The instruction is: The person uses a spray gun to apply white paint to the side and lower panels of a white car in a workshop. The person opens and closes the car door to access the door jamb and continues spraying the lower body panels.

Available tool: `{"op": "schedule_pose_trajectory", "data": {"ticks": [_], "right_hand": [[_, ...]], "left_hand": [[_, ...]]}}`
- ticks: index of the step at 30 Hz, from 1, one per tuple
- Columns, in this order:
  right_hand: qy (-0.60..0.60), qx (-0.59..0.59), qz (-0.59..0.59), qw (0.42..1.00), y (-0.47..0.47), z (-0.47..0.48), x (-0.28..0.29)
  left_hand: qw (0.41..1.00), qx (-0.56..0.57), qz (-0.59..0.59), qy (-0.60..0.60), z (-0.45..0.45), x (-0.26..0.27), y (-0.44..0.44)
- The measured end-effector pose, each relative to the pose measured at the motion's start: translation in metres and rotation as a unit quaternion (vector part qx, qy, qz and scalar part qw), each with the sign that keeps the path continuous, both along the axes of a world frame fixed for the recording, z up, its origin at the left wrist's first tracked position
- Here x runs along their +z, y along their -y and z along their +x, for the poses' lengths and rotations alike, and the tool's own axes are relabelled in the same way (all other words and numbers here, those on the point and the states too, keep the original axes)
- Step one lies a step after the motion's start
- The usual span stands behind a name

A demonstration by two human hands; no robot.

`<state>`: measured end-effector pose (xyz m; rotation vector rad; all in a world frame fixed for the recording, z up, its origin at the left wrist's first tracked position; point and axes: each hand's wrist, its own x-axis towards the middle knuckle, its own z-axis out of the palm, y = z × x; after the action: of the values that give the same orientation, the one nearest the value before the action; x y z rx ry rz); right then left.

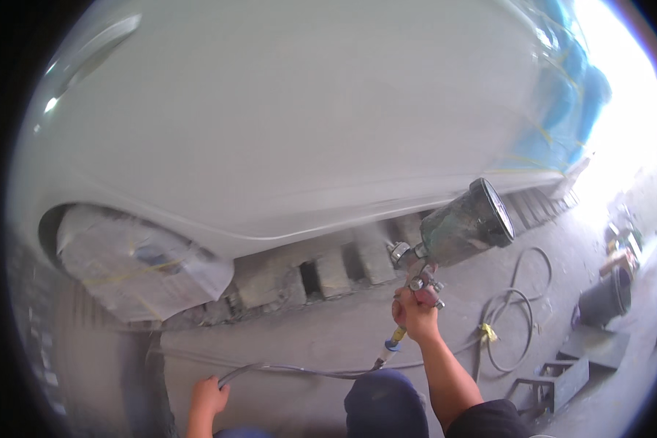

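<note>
My right hand (419, 315) grips the handle of a paint spray gun (424, 282). Its dark, paint-stained cup (460, 222) leans up to the right, while the nozzle (398, 253) faces the lower edge of a pale car body panel (306, 120). An air hose (317, 373) runs from the coupling (388, 350) under the handle across to my left hand (208, 395), which is closed around it. At the left, the wheel is wrapped in masking paper (148, 274) held by yellow tape.
Blue masking film (558, 126) covers the car's right end. Slotted floor openings (356, 263) run beneath the sill. On the right floor lie a coiled hose (512, 328), a dark bucket (605, 298) and a small step stool (558, 380). My knee (386, 408) is at the bottom.
</note>
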<state>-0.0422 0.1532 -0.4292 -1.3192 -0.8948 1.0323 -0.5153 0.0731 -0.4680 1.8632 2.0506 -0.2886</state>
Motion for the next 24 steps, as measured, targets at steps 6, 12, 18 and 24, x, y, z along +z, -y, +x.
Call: {"op": "schedule_pose_trajectory", "data": {"ticks": [6,12,18,24], "right_hand": [[-0.068,-0.188,0.021,0.98,-0.003,0.12,-0.016],[-0.107,-0.304,0.021,0.946,0.004,0.214,-0.017],[-0.056,-0.321,0.001,0.945,0.02,0.243,-0.009],[-0.177,-0.115,0.023,0.977,0.018,0.225,-0.022]], "left_hand": [[0.999,-0.039,-0.011,0.006,0.06,0.0,-0.022],[0.998,-0.055,-0.016,0.02,0.126,-0.003,-0.04],[0.998,-0.064,-0.02,0.0,0.161,0.0,-0.049],[0.992,-0.121,0.011,-0.031,0.162,-0.007,-0.054]]}}
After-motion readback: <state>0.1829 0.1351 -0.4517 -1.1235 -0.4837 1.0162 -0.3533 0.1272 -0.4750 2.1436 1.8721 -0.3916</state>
